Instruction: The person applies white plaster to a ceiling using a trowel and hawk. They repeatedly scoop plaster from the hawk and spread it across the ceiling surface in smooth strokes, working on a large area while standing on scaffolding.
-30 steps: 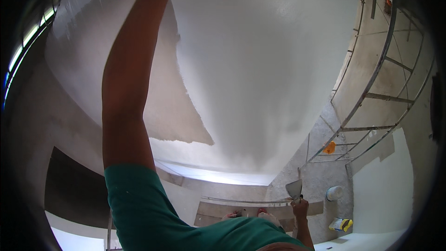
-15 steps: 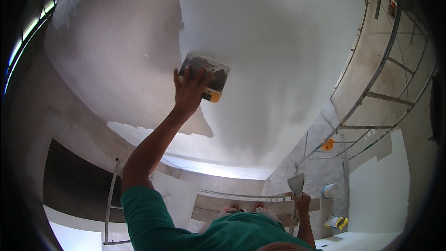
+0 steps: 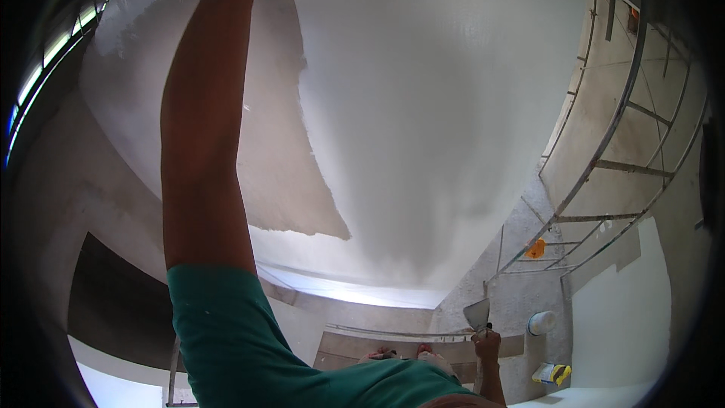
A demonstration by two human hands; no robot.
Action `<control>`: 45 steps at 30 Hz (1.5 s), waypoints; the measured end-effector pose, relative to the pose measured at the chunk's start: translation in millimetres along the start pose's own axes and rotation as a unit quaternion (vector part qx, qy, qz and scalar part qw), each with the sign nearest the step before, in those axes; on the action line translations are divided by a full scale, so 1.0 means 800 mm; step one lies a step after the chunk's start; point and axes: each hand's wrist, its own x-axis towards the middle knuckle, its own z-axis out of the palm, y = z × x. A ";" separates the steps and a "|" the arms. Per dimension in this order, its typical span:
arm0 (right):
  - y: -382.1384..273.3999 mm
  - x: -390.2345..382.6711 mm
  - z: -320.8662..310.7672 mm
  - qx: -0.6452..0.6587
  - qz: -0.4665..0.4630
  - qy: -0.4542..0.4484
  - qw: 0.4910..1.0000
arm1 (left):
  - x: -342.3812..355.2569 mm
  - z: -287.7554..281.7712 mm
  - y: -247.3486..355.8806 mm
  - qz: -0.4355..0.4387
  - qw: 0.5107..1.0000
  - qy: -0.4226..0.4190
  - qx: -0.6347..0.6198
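My left arm (image 3: 205, 128) stretches up across the wall, and its hand is beyond the top edge of the picture, so whatever it holds is hidden. Smooth white filler (image 3: 423, 121) covers the wall's right part. A bare beige-grey patch (image 3: 276, 151) with a ragged border lies beside my arm. Low at the right, my right hand (image 3: 487, 344) is closed round the handle of a putty knife (image 3: 476, 314). Its wide grey blade points upward, away from the wall.
Metal scaffold frames (image 3: 596, 164) stand at the right. Below them are an orange object (image 3: 535, 248), a white bucket (image 3: 541, 323) and a yellow-and-white bag (image 3: 551, 374). My feet are on planks (image 3: 351, 345); a dark opening (image 3: 113, 306) shows at lower left.
My left hand has moved up out of view; half a second ago it held a wide, dark-bladed filling knife against the wall. My right hand still holds the putty knife, slightly lower.
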 end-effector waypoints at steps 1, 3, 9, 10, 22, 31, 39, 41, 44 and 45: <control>-0.001 -0.002 -0.005 -0.007 0.006 -0.010 1.000 | -0.001 0.000 0.001 -0.022 0.999 -0.040 -0.010; -0.002 -0.005 -0.011 -0.013 0.029 -0.031 0.999 | -0.010 0.013 -0.003 0.018 0.999 -0.026 -0.007; -0.033 0.004 -0.030 0.003 0.035 -0.041 0.999 | -0.116 0.060 0.006 0.051 0.996 -0.070 0.032; -0.020 0.010 -0.026 0.005 0.027 -0.035 0.999 | -0.147 0.066 0.020 0.060 0.994 -0.078 0.045; -0.077 0.045 -0.040 -0.041 -0.045 -0.071 0.996 | -0.537 0.106 0.038 0.048 0.972 -0.213 -0.088; -0.326 0.058 -0.056 0.013 -0.149 -0.135 0.979 | -0.652 -0.041 0.145 -0.629 0.343 -0.051 -0.696; -0.424 0.073 -0.043 -0.015 -0.176 -0.219 0.959 | -0.678 -0.080 0.155 -0.646 0.310 -0.067 -0.694; -0.424 0.077 -0.042 -0.036 -0.185 -0.217 0.958 | -0.694 -0.078 0.153 -0.599 0.346 -0.101 -0.715; -0.435 0.077 -0.050 -0.066 -0.159 -0.217 0.961 | -0.682 -0.073 0.135 -0.367 0.572 -0.260 -0.686; -0.439 0.078 -0.052 -0.069 -0.153 -0.219 0.961 | -0.668 -0.068 0.131 -0.256 0.672 -0.275 -0.638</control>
